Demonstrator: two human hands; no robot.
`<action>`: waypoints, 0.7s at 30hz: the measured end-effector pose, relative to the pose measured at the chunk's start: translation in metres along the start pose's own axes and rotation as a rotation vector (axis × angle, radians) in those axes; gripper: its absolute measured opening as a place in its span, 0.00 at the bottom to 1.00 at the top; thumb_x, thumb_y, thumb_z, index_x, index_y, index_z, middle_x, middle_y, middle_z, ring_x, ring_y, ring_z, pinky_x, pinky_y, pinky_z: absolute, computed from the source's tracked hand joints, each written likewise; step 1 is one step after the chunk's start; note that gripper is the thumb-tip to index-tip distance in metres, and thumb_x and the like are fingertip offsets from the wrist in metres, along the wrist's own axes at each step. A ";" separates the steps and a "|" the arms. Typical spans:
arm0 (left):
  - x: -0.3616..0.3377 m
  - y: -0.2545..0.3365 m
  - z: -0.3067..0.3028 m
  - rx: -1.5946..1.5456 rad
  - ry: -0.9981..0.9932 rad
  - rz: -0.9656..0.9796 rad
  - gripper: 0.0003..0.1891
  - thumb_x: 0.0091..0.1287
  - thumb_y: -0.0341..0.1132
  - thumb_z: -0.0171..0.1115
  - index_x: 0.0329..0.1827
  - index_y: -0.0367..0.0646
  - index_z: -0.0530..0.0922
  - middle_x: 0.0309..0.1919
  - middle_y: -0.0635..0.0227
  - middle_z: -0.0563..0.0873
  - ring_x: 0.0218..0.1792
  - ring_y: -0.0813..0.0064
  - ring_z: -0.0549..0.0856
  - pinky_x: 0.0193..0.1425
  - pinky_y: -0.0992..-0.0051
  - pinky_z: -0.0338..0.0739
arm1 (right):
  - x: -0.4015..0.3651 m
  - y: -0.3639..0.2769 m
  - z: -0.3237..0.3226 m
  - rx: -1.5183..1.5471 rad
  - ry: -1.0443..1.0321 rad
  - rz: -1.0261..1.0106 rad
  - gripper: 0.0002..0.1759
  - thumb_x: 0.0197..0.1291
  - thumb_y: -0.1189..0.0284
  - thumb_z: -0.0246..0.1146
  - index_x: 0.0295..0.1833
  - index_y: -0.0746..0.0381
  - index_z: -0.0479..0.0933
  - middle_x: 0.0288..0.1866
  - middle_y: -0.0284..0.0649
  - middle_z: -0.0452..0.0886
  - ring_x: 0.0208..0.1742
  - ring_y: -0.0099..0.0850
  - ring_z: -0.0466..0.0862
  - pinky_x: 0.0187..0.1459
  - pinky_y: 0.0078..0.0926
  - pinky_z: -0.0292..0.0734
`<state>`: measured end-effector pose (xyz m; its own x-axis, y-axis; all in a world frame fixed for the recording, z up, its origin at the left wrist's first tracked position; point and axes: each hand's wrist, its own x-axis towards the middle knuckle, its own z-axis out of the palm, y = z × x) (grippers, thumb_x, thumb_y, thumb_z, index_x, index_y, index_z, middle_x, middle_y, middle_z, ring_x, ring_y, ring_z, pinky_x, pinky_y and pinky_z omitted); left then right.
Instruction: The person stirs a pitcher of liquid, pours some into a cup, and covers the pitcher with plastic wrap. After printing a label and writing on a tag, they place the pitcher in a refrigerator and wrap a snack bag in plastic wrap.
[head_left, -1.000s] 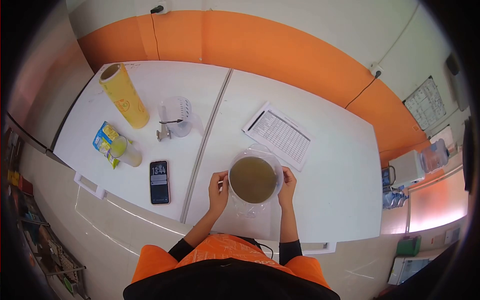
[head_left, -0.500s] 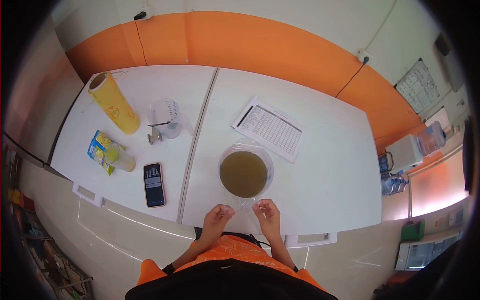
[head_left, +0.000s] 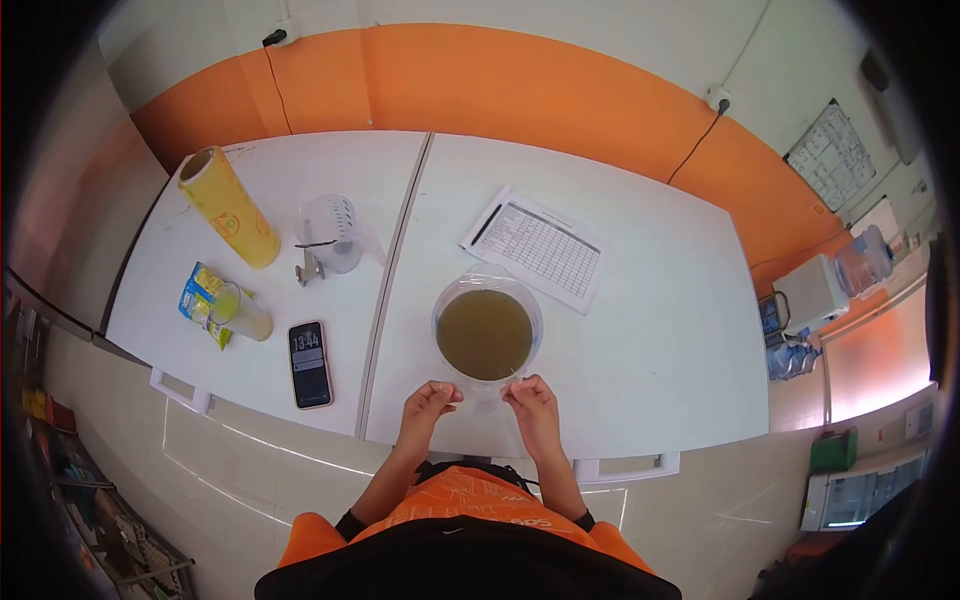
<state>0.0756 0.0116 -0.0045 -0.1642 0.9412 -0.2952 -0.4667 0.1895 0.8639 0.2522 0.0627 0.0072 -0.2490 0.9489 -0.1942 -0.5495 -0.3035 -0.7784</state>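
Observation:
A round clear container (head_left: 538, 335) of murky brownish liquid (head_left: 485, 335) stands on the white table in front of me. Clear cling film (head_left: 488, 393) shows at its near side, with more of it past the far rim; how much of the top it covers is hard to see. My left hand (head_left: 430, 402) pinches the film just off the container's near-left side. At the near-right rim, my right hand (head_left: 530, 400) has thumb and fingers closed on the film too.
Left of the table seam are a yellow cling film roll (head_left: 230, 210), a clear measuring jug (head_left: 335, 235), a small metal object (head_left: 309, 268), a phone (head_left: 310, 365), a cup of yellowish liquid (head_left: 243, 313) and a blue-yellow packet (head_left: 200, 297). A printed form with a pen (head_left: 535, 248) lies behind the container.
Both hands have moved forward, closer to the container's near rim, bringing the film's near edge with them. The container stays in place.

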 end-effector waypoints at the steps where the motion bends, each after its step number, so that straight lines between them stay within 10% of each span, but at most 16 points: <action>1: 0.005 -0.005 0.001 -0.003 -0.007 0.010 0.08 0.69 0.38 0.55 0.35 0.44 0.76 0.34 0.71 0.83 0.40 0.80 0.82 0.46 0.77 0.73 | 0.004 0.004 -0.001 -0.004 -0.009 -0.012 0.04 0.60 0.77 0.57 0.33 0.59 0.70 0.32 0.35 0.78 0.39 0.25 0.77 0.48 0.26 0.70; 10: 0.019 -0.050 0.016 0.141 0.044 0.340 0.04 0.63 0.25 0.57 0.38 0.41 0.72 0.34 0.72 0.78 0.37 0.83 0.79 0.45 0.80 0.72 | 0.015 0.023 -0.013 -0.104 -0.062 0.101 0.06 0.57 0.75 0.60 0.34 0.57 0.68 0.30 0.30 0.74 0.34 0.20 0.71 0.40 0.20 0.64; 21: 0.020 -0.001 -0.008 0.603 -0.139 0.524 0.17 0.57 0.19 0.55 0.49 0.39 0.64 0.41 0.62 0.70 0.45 0.71 0.75 0.46 0.75 0.72 | -0.009 0.045 0.015 -0.865 0.147 -0.682 0.13 0.55 0.88 0.52 0.45 0.66 0.64 0.42 0.42 0.66 0.45 0.32 0.70 0.43 0.26 0.69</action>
<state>0.0663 0.0279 -0.0146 -0.1037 0.9681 0.2283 0.1959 -0.2051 0.9589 0.2177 0.0389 -0.0169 0.0223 0.9124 0.4086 0.2205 0.3941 -0.8922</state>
